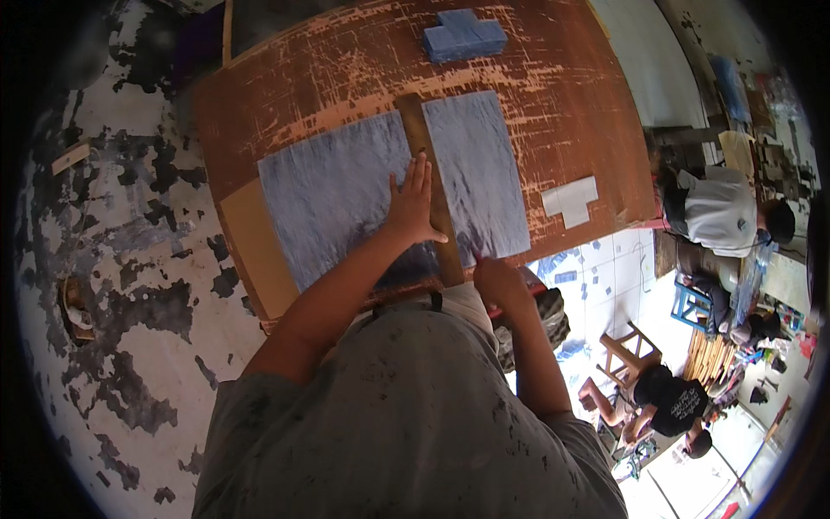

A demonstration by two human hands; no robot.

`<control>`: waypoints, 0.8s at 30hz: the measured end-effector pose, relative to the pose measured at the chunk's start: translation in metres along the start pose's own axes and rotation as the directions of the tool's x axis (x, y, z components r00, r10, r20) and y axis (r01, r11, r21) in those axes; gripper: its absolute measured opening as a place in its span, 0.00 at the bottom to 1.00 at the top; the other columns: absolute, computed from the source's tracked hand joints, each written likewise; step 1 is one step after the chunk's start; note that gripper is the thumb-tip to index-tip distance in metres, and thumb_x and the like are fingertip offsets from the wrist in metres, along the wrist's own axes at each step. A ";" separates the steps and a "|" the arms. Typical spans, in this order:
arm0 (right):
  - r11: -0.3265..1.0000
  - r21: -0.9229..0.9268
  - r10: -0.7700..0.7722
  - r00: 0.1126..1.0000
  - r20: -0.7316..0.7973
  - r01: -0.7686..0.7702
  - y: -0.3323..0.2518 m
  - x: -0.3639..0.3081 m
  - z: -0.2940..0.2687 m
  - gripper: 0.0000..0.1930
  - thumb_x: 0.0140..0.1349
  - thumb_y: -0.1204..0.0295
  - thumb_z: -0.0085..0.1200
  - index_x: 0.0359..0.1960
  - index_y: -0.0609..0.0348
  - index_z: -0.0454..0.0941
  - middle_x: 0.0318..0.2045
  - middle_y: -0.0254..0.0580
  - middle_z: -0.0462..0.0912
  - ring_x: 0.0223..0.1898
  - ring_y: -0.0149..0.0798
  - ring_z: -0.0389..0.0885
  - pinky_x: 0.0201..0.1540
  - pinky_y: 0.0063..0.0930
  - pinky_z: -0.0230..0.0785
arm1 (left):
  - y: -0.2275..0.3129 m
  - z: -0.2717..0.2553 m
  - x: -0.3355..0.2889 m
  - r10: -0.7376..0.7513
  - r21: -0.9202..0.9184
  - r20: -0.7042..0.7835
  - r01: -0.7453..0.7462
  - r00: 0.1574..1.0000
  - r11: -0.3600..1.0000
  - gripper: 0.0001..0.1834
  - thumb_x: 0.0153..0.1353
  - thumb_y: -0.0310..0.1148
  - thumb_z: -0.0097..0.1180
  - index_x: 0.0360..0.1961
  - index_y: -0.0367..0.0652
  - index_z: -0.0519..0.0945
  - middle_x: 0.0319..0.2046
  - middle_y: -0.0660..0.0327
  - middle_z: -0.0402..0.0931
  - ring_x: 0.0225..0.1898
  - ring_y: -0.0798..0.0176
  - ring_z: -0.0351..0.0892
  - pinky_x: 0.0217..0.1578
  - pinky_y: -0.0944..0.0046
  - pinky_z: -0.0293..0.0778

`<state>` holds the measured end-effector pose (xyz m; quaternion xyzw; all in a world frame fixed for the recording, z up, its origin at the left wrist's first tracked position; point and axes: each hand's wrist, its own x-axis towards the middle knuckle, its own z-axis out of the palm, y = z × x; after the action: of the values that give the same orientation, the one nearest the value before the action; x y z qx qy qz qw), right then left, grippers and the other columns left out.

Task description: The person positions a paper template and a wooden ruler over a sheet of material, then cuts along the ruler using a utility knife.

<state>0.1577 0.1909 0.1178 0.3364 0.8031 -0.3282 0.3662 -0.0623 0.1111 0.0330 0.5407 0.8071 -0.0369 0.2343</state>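
Note:
A sheet of mottled blue-grey material [333,186] lies on a worn brown table [588,104]. Across it runs a long flat brownish straightedge [441,208], dividing the visible surface into a wider left part and a narrower right part. My left hand [413,203] presses flat on the straightedge and the sheet beside it, fingers stretched and thumb spread. Close to the sheet's near edge, right of the straightedge, my right hand [501,284] is closed in a fist. A small dark reddish tip shows at its top; the rest of what it grips is hidden.
A stack of blue T-shaped pieces [465,39] sits at the table's far side. On the right lies a pale T-shaped template [571,201]. Brown board [259,246] shows beside the sheet. Two people work to the right, near a wooden stool [629,353] and blue scraps on the floor.

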 end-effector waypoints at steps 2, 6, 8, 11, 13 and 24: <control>0.998 0.056 -0.004 0.982 -0.189 0.015 -0.013 0.027 -0.033 0.19 0.73 0.66 0.48 0.57 0.68 0.79 0.48 0.66 0.87 0.50 0.63 0.89 0.54 0.59 0.80 | 0.005 -0.006 0.001 0.008 0.000 0.003 -0.008 1.000 1.000 0.93 0.31 0.74 0.80 0.83 0.33 0.33 0.85 0.45 0.25 0.86 0.41 0.30 0.77 0.22 0.43; 0.982 0.140 -0.044 0.869 -0.493 0.129 -0.055 0.112 -0.082 0.22 0.76 0.60 0.44 0.48 0.71 0.79 0.40 0.73 0.87 0.46 0.70 0.87 0.53 0.61 0.78 | 0.007 -0.012 -0.001 0.014 -0.037 0.004 -0.014 1.000 0.999 0.93 0.32 0.73 0.81 0.83 0.31 0.33 0.84 0.43 0.25 0.86 0.41 0.30 0.77 0.22 0.42; 0.975 0.176 -0.026 0.855 -0.518 0.136 -0.077 0.155 -0.105 0.22 0.76 0.59 0.45 0.50 0.71 0.79 0.43 0.72 0.87 0.48 0.69 0.87 0.54 0.60 0.79 | 0.006 -0.009 -0.003 0.022 -0.067 -0.051 -0.025 0.998 0.997 0.92 0.29 0.70 0.83 0.83 0.30 0.38 0.84 0.44 0.26 0.86 0.43 0.30 0.76 0.23 0.47; 0.977 0.151 -0.047 0.846 -0.530 0.149 -0.096 0.199 -0.127 0.24 0.75 0.58 0.45 0.53 0.71 0.79 0.47 0.71 0.87 0.50 0.68 0.87 0.55 0.58 0.79 | 0.005 -0.008 -0.003 0.018 -0.084 -0.057 -0.023 0.998 0.996 0.91 0.29 0.69 0.83 0.83 0.30 0.40 0.84 0.44 0.27 0.86 0.43 0.32 0.76 0.23 0.47; 0.980 0.133 -0.057 0.849 -0.525 0.148 -0.104 0.216 -0.136 0.25 0.75 0.57 0.45 0.54 0.71 0.79 0.48 0.71 0.87 0.51 0.67 0.87 0.56 0.57 0.80 | 0.004 -0.008 -0.003 0.018 -0.107 -0.052 -0.023 0.999 0.994 0.91 0.29 0.70 0.83 0.83 0.31 0.39 0.85 0.44 0.27 0.86 0.43 0.31 0.76 0.22 0.45; 0.993 -0.019 -0.118 0.916 -0.384 0.120 -0.109 0.191 -0.135 0.22 0.69 0.63 0.56 0.54 0.73 0.77 0.47 0.68 0.87 0.52 0.66 0.87 0.55 0.54 0.81 | 0.003 -0.007 0.000 0.008 -0.132 -0.017 -0.010 1.000 0.991 0.90 0.30 0.69 0.83 0.83 0.32 0.39 0.85 0.45 0.28 0.86 0.42 0.31 0.76 0.21 0.45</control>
<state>-0.0733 0.2918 0.0633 0.3457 0.8774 -0.2798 0.1800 -0.0625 0.1148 0.0396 0.5278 0.8073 0.0218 0.2631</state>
